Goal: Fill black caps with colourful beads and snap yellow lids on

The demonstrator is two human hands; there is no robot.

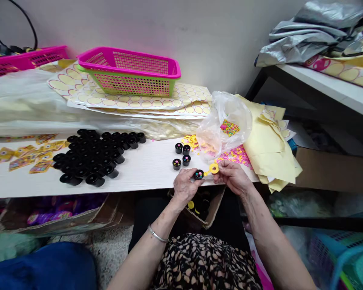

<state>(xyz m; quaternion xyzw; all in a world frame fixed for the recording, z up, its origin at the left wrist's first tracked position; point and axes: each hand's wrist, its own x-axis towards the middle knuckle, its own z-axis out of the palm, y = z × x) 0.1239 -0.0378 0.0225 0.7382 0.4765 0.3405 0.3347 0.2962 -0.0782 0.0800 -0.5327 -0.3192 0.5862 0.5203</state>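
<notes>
At the front edge of the white table (145, 169), my left hand (184, 186) is closed around a small black cup (199, 174) with coloured beads inside. My right hand (233, 175) pinches a round yellow sticker (213, 168) just to the right of that cup, almost touching it. Several filled black cups (182, 155) stand just behind my hands. A clear plastic bag (226, 127) of coloured beads lies behind my right hand, with pink and yellow beads (237, 155) spilled beneath it.
A large cluster of empty black cups (92, 155) covers the table's left-middle. Yellow sticker sheets (133, 98) are stacked at the back under a pink and green basket (130, 70). Loose backing paper (269, 149) is piled at right. An open box (202, 205) sits below the table edge.
</notes>
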